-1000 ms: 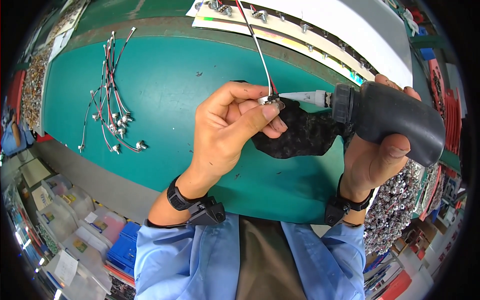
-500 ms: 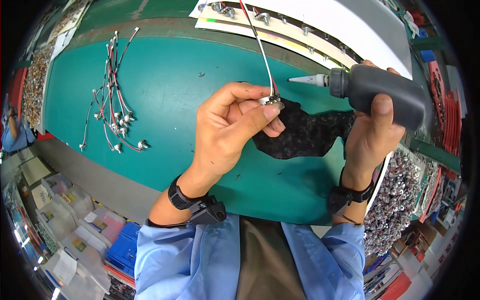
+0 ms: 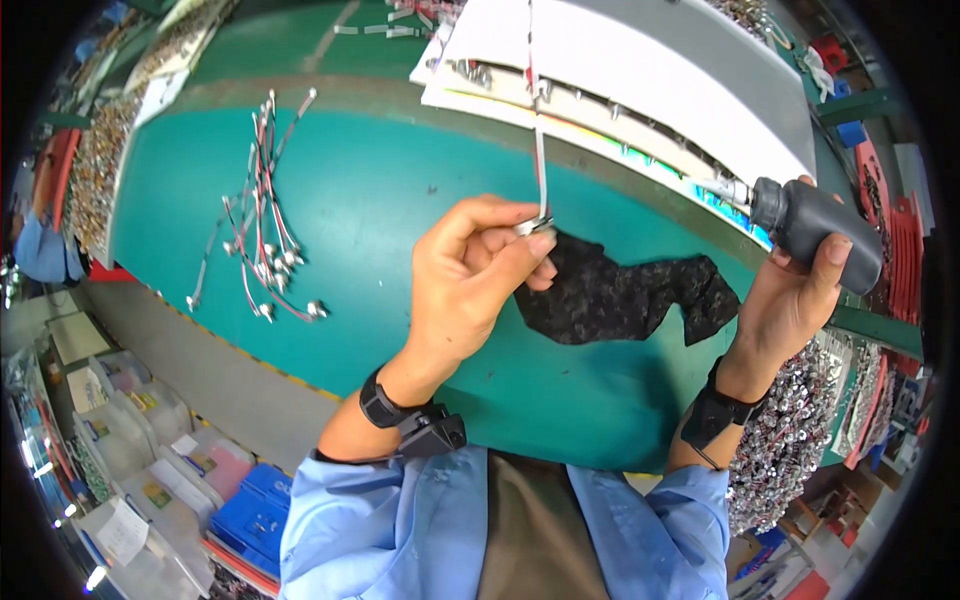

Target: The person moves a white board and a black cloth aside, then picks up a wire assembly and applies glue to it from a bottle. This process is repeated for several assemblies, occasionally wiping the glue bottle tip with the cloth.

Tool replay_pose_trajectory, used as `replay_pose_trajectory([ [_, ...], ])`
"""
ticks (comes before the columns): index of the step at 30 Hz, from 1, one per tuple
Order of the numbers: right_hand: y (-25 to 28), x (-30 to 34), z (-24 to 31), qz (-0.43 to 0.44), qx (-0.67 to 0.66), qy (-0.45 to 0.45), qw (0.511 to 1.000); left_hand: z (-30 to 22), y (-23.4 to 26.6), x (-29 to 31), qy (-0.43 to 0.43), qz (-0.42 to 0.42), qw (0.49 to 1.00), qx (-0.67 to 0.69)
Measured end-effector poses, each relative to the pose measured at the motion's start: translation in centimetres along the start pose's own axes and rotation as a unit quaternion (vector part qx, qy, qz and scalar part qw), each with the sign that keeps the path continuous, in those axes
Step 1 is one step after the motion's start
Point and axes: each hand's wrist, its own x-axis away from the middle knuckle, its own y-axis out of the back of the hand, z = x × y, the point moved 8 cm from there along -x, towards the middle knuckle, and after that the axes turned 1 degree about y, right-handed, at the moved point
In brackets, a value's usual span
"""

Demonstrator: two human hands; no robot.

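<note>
My left hand [image 3: 455, 285] pinches a small silvery metal component [image 3: 532, 227] between thumb and fingers. Thin red, black and white wires [image 3: 541, 165] run upward from it. Away to the right, my right hand [image 3: 785, 320] is wrapped round a dark grey squeeze bottle [image 3: 830, 232], tilted with its pale tapered nozzle [image 3: 728, 188] toward the left. The nozzle is well apart from the component. Under and beside my left fingers a crumpled black cloth [image 3: 600, 295] lies on the green table mat [image 3: 370, 240].
A bunch of similar wired components [image 3: 270, 250] lies at the left of the mat. Behind the mat stands a white rack [image 3: 640, 75] with metal parts along its edge. Many metal parts [image 3: 785, 440] are heaped at the right. Blue and clear bins [image 3: 255, 515] stand lower left.
My right hand has drawn the bottle to the right, so its nozzle has gone from close beside the component to well away. My left hand keeps its pinch. The whole view has shifted slightly.
</note>
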Motion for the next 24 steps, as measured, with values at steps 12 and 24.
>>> replay_pose_trajectory([
  [12, 4.5, -2.5, 3.2, -0.103, -0.011, 0.041, 0.994, -10.4, 1.0, -17.7, -0.076, -0.113, 0.948, -0.288],
  [24, 8.7, -4.0, 2.2, -0.158, -0.022, 0.017, 0.987, -2.9, -2.2, -33.2, -0.093, -0.142, 0.630, -0.758],
])
